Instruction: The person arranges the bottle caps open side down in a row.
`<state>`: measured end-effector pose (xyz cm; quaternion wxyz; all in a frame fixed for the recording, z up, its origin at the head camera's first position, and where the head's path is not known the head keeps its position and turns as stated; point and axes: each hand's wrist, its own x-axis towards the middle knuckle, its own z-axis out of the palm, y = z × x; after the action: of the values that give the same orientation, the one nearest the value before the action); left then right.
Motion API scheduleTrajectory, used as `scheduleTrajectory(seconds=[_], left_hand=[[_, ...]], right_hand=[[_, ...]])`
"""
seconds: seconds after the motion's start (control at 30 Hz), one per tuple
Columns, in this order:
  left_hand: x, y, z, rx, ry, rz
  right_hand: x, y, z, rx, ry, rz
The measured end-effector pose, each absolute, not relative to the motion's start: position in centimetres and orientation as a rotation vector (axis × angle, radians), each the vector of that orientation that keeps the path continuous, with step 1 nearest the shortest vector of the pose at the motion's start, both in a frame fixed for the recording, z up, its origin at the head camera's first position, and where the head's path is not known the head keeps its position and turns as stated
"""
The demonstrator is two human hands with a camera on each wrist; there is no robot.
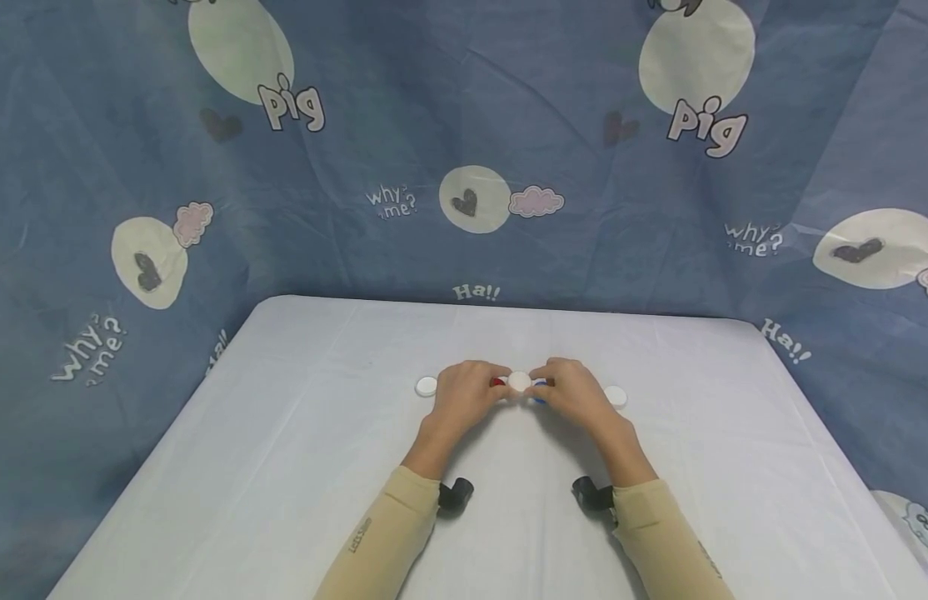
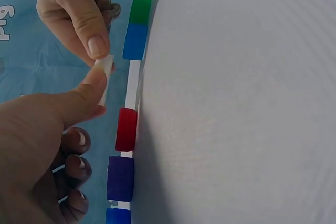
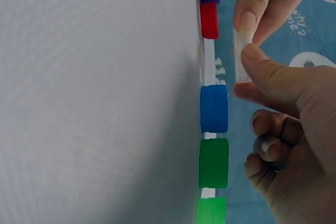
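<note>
A thin white disc [image 1: 519, 381] is raised a little above the table, between both hands. My left hand [image 1: 466, 393] pinches its left edge between thumb and fingertips. On the opposite edge, my right hand [image 1: 579, 392] pinches it the same way. In the wrist views the disc [image 2: 107, 72] shows edge-on, partly hidden by the thumbs. Below it, a red piece [image 2: 126, 129] stands on the left hand's side and a blue piece [image 3: 214, 108] on the right hand's side, with a gap between. The remaining fingers of each hand are loosely curled.
Past the red piece stand a purple piece [image 2: 121, 178] and a dark blue one [image 2: 118, 216]. Two green pieces, one darker [image 3: 213, 163] and one lighter [image 3: 211, 211], continue the row rightward. White round tops [image 1: 426, 386] show beside the hands on the white table [image 1: 306, 467]. A patterned blue cloth [image 1: 404, 108] hangs behind.
</note>
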<state>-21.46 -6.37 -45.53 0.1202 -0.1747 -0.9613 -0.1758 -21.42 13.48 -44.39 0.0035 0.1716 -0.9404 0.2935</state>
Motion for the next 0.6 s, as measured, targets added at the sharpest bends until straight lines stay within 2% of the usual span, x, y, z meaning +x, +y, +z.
scheduleTrajectory(seconds=[0.6], left_hand=[[-21.63,-5.87,-45.89,-0.464,-2.887,-0.514]], right_hand=[[-21.38,12.64,-44.49,0.481,-3.009,0.662]])
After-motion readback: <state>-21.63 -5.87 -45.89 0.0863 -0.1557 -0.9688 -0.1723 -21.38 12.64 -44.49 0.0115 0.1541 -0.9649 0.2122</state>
